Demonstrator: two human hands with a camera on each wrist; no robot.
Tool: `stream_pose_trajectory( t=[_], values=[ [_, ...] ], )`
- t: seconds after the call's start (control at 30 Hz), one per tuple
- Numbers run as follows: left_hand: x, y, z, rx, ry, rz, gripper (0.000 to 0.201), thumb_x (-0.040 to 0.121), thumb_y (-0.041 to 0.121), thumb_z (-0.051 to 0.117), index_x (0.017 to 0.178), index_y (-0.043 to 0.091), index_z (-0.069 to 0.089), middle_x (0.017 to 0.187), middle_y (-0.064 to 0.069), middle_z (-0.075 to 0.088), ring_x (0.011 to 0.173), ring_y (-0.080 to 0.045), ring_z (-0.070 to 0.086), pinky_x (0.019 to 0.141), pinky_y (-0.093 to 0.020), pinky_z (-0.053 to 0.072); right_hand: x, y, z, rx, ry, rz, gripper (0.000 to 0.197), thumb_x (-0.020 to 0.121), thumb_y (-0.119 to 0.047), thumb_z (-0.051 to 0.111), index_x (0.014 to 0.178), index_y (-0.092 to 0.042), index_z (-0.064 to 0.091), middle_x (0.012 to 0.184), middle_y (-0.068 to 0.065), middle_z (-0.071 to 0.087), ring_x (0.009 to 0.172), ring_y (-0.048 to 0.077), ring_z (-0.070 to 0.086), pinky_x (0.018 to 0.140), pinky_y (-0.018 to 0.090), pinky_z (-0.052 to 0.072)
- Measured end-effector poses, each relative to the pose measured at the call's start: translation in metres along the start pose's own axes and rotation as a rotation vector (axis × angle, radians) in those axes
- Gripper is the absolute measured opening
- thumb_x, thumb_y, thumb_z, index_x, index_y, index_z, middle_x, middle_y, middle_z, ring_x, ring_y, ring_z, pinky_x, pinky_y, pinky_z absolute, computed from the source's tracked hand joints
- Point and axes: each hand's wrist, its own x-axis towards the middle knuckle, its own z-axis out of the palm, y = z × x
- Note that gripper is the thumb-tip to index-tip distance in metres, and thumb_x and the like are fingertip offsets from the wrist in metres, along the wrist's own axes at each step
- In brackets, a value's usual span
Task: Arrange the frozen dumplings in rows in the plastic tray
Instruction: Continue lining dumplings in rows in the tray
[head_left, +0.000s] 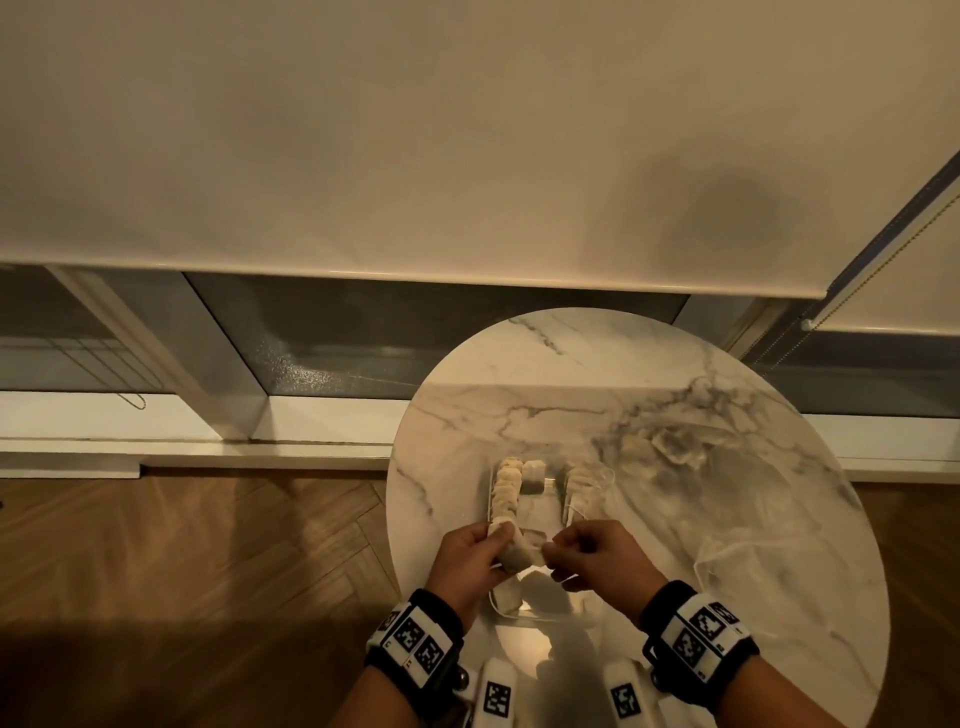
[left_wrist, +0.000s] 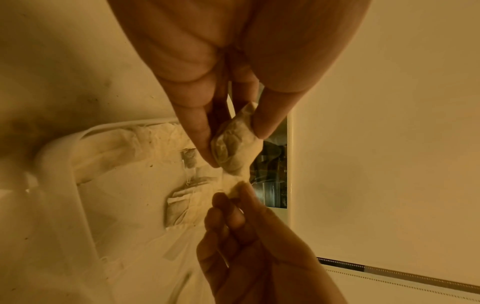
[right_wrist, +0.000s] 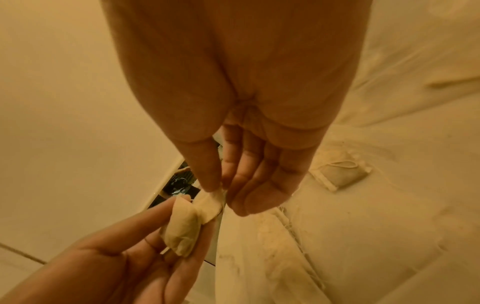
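Item: frozen dumplings, part-sorted into a plastic tray (head_left: 491, 499), clear and thin-walled, standing on a round marble-patterned desk (head_left: 571, 364) with grey veining. Progress, judged from the head view: roughly midway. A left row (head_left: 506, 488) runs down the tray's left side, pieces packed touching; a right row (head_left: 582, 486) lines the opposite side; the middle lane holds one piece at the far end (head_left: 532, 475) and otherwise shows bare tray floor, so that lane and the near end are what remain. One more piece lies at the tray's near-left corner (head_left: 506, 596), below the hands. Loose stock: a small heap (head_left: 670, 447) on thin, crinkled clear plastic at the desk's far right, well apart from the tray; the count cannot be made out in this dim light. Piece in hand: dumpling (left_wrist: 235, 144), held above the tray's near end. Left hand (head_left: 470, 558), grip clenched round the plump body between thumb and fingers; right hand (head_left: 597, 558), grip pinching the thin flat end (right_wrist: 211, 203) between thumb and fingertips. Material: pale, matte, creased wrapper, pillow-shaped and squarish, darker filling showing faintly through; it looks stiff, possibly frosted, though the warm, low lighting makes surface detail uncertain.
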Motion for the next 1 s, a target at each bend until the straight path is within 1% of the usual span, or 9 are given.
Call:
stream_pose_trajectory(
  t=[0.13,0.2,0.27,0.37,0.47,0.63,0.77,0.9,1.0],
  values=[
    [-0.001,0.0,-0.005,0.006,0.015,0.017,0.018,0.097,0.013,0.06,0.105,0.003,0.072,0.103,-0.016,0.075,0.102,-0.03,0.069,0.087,-0.038,0.057,0.004,-0.001,0.002,-0.032,0.035,-0.015,0.012,0.091,-0.021,0.07,0.09,-0.008,0.072,0.082,0.009,0.075,0.071,0.015,0.07,0.064,0.028,0.06],
    [-0.001,0.001,-0.009,-0.007,0.063,0.027,0.017,0.097,0.014,0.06,0.104,0.005,0.072,0.099,-0.013,0.076,0.098,-0.024,0.07,0.081,-0.032,0.056,0.01,0.001,0.001,-0.109,0.117,-0.047,0.009,0.089,-0.026,0.072,0.086,-0.017,0.073,0.078,0.002,0.074,0.07,0.013,0.069,0.06,0.026,0.058],
    [-0.002,0.004,-0.014,-0.032,0.111,0.049,0.015,0.097,0.014,0.059,0.099,0.006,0.072,0.093,-0.009,0.076,0.09,-0.02,0.071,0.074,-0.028,0.055,0.019,0.002,-0.003,-0.224,0.262,-0.112,0.007,0.087,-0.028,0.073,0.081,-0.025,0.074,0.074,-0.005,0.072,0.068,0.009,0.068,0.061,0.028,0.058],
    [-0.001,0.005,-0.024,-0.026,0.187,0.064,0.014,0.098,0.015,0.058,0.096,0.01,0.071,0.096,-0.009,0.074,0.095,-0.021,0.068,0.077,-0.03,0.054,0.04,0.006,-0.011,-0.424,0.379,-0.199,0.01,0.088,-0.027,0.069,0.079,-0.028,0.073,0.075,-0.011,0.07,0.068,0.007,0.066,0.068,0.028,0.056],
    [-0.002,0.004,-0.032,-0.011,0.219,0.055,0.014,0.099,0.018,0.058,0.102,0.011,0.069,0.104,-0.012,0.072,0.101,-0.025,0.067,0.077,-0.032,0.055,0.064,0.008,-0.016,-0.727,0.254,-0.169,0.014,0.091,-0.029,0.062,0.081,-0.025,0.071,0.083,-0.006,0.069,0.077,0.014,0.064,0.075,0.031,0.055],
    [-0.007,0.006,-0.041,-0.002,0.254,0.062,0.013,0.098,0.018,0.059,0.099,0.01,0.07,0.101,-0.013,0.073,0.097,-0.026,0.068,0.076,-0.034,0.056,0.098,-0.004,-0.01,-1.135,0.117,-0.162,0.024,0.094,-0.029,0.049,0.095,-0.023,0.072,0.101,0.001,0.068,0.089,0.022,0.066,0.08,0.035,0.056],
    [-0.009,0.004,-0.051,0.004,0.282,0.066,0.014,0.097,0.02,0.06,0.1,0.01,0.07,0.098,-0.01,0.074,0.096,-0.025,0.07,0.078,-0.035,0.056,0.121,-0.02,-0.006,-1.289,0.059,-0.178,0.027,0.095,-0.028,0.047,0.108,-0.025,0.071,0.112,0.001,0.068,0.101,0.024,0.067,0.085,0.034,0.055],
    [-0.014,0.001,-0.058,0.013,0.301,0.074,0.015,0.096,0.022,0.061,0.1,0.011,0.071,0.097,-0.008,0.074,0.095,-0.023,0.069,0.08,-0.035,0.057,0.135,-0.032,-0.001,-1.401,0.072,-0.204,0.022,0.094,-0.022,0.049,0.103,-0.019,0.068,0.112,0.005,0.066,0.103,0.026,0.066,0.085,0.038,0.055],
    [-0.018,-0.002,-0.062,0.011,0.309,0.074,0.014,0.097,0.022,0.061,0.1,0.013,0.071,0.099,-0.007,0.073,0.096,-0.023,0.069,0.084,-0.038,0.058,0.141,-0.036,0.001,-1.46,0.113,-0.231,0.024,0.096,-0.023,0.045,0.107,-0.018,0.066,0.114,0.005,0.065,0.106,0.027,0.064,0.084,0.038,0.052]
  ],
)
